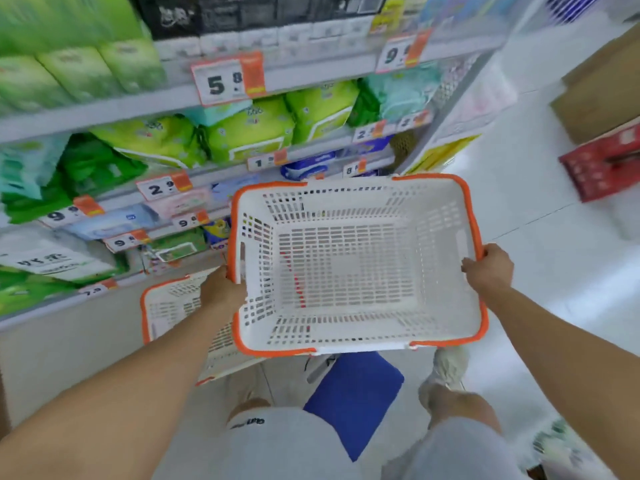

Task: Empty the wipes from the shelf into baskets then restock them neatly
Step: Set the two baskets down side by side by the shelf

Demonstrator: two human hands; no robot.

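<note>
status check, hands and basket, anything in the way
Left hand and right hand grip the white basket by its rims. Basket empty, wipes on shelf. Second basket sits below left.

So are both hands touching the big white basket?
Touching. The head view shows the left hand and right hand gripping opposite orange rims of the basket.
</note>
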